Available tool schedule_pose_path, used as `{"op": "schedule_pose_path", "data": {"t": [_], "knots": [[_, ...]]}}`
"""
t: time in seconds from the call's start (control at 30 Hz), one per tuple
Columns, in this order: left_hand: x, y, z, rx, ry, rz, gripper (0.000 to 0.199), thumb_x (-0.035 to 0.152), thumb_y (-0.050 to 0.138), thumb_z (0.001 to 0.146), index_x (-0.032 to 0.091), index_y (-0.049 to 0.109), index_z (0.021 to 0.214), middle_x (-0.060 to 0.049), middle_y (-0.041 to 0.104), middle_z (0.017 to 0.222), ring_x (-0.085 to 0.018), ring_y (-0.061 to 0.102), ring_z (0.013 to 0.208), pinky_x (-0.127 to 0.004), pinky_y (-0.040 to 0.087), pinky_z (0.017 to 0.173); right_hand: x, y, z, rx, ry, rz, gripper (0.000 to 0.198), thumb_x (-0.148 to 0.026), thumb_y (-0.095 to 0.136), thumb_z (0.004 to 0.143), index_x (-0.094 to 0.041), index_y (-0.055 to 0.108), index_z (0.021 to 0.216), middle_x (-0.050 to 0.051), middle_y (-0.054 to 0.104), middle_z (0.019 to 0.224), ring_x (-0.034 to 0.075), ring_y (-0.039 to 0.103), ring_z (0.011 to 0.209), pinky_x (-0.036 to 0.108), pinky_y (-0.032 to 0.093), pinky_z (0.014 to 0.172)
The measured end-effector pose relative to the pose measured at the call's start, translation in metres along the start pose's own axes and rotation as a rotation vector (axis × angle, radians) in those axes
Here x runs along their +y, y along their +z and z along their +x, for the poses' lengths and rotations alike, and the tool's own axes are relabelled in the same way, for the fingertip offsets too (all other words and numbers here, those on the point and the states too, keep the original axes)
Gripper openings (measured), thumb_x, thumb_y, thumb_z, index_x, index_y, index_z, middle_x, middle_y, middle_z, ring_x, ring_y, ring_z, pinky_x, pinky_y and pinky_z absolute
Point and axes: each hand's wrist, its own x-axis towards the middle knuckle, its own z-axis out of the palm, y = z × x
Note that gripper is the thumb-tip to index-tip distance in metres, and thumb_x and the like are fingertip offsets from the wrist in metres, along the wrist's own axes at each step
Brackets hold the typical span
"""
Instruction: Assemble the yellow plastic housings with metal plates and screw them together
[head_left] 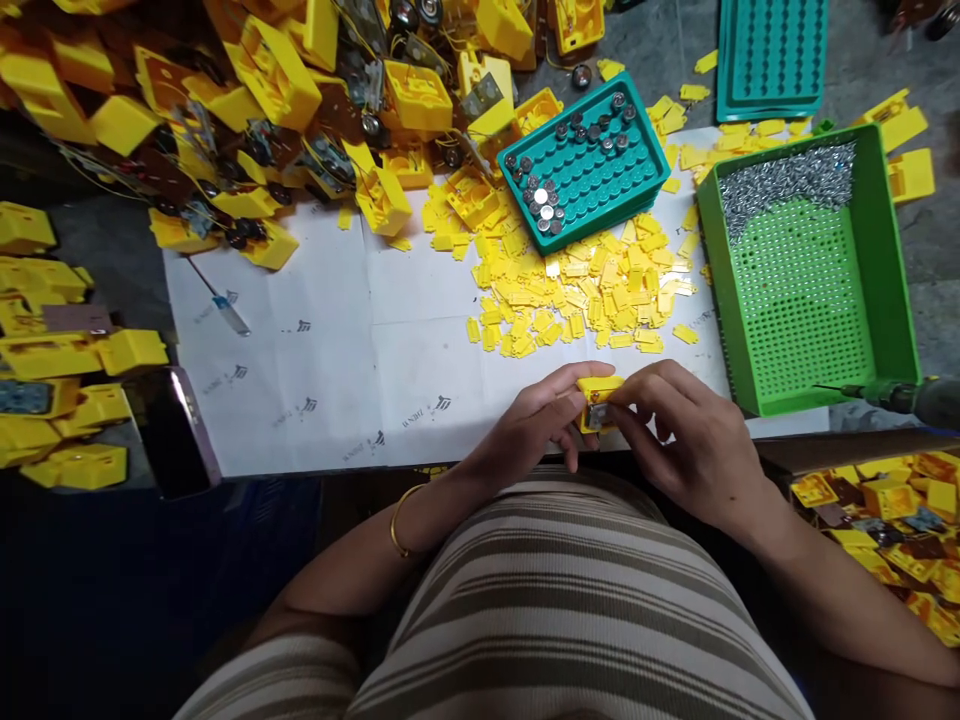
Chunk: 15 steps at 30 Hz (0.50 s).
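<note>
Small yellow housing (600,384), one, just inside the near edge of the paper-covered desk (300,350): gripped by the fingers of the left hand (536,410); at its grey part (597,416), bunched fingers of the right hand (675,430), firm hold or mere touch impossible to tell. Apparently part-worked. Apparently unused, loose on the desk: broad spread of yellow plates (592,290). Button cells (547,212), in some pockets of a teal tray (592,185). Heaped beyond: many wired housings (420,95), finished share not determinable.
</note>
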Motion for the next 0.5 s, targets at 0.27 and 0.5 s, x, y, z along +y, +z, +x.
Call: {"op": "schedule_pose_path", "data": {"t": [0.27,0.5], "knots": [[-0.001,0.005,-0.001,-0.002,0.074,0.174,0.053,0.038,0.061,0.086,0.017,0.048,0.133,0.0,0.056,0.083,-0.009,0.054,0.064,-0.019,0.048,0.052,-0.006,-0.003,0.0,0.061,0.047,-0.032,0.005,-0.016,0.058,0.088,-0.017,0.061,0.085,0.004,0.058,0.087,0.013,0.059,0.071,0.026,0.045,0.061],[-0.005,0.011,0.001,0.087,0.103,0.285,0.05,0.034,0.059,0.087,0.012,0.048,0.13,0.005,0.05,0.068,-0.007,0.053,0.053,-0.019,0.046,0.049,-0.004,-0.002,0.009,-0.024,0.084,-0.108,0.008,-0.018,0.056,0.091,-0.018,0.063,0.093,0.004,0.062,0.084,0.016,0.062,0.071,0.027,0.043,0.058]]}}
